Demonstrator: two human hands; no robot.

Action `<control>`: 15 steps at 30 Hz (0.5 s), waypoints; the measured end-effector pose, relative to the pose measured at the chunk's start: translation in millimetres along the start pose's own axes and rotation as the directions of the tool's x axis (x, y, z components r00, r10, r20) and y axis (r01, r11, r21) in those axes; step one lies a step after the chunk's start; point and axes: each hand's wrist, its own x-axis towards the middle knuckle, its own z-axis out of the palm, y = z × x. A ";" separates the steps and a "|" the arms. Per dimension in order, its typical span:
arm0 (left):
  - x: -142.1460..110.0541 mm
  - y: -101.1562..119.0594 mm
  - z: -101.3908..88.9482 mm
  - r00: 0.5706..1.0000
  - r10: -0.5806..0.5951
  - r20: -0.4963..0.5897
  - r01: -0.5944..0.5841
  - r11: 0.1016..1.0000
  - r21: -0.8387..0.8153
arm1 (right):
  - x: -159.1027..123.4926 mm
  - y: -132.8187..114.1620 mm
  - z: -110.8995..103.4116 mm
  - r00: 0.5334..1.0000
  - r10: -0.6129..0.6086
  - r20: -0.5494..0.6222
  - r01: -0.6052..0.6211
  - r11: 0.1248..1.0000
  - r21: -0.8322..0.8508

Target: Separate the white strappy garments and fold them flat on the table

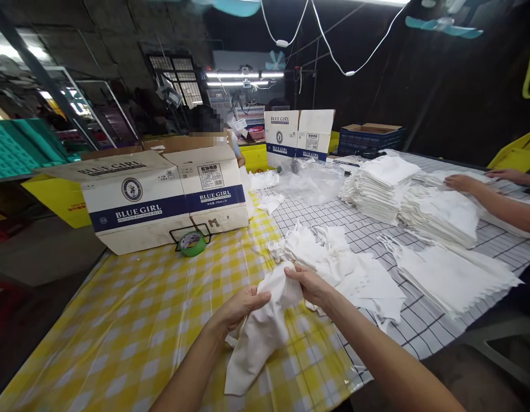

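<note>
The white cloth piece point(265, 332) is pinched at its top between both hands, above the yellow-checked part of the bench point(131, 332). The left hand point(243, 306) closes its grip on the cloth's upper left edge, fingers curled over the fabric. The right hand point(310, 284) pinches the upper right part, thumb and fingers pressed onto a bunched fold. Below the two grips the cloth hangs down and toward the person, its lower end lying on the bench. It is plain white, soft and creased (a thin strap-like strip trails at its left side). Just beyond the right grip lies a loose heap of white pieces point(333, 257). Farther beyond the left grip sit a green tape roll point(191, 243) and a Blue Girl carton point(162, 194).
</note>
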 end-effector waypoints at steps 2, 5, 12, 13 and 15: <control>4.1 2.9 0.5 0.999 0.046 -0.022 -0.045 0.998 0.035 | 0.2 -1.7 1.6 0.999 -0.022 -0.042 0.023 1.000 0.016; 11.1 11.3 0.7 0.990 0.133 -0.053 -0.129 0.989 0.066 | 1.1 -10.6 7.3 0.996 -0.048 -0.070 0.050 0.998 0.024; 56.3 22.4 -45.4 0.840 0.325 -0.435 -0.297 0.946 0.133 | 26.3 -91.0 27.1 0.981 -0.166 -0.105 0.168 0.986 0.008; 67.0 21.6 -57.3 0.774 0.331 -0.541 -0.293 0.943 0.158 | 34.0 -110.4 28.5 0.972 -0.209 -0.110 0.211 0.977 0.007; 89.0 19.3 -78.9 0.644 0.328 -0.691 -0.279 0.942 0.188 | 52.6 -152.8 29.4 0.944 -0.309 -0.116 0.311 0.950 -0.002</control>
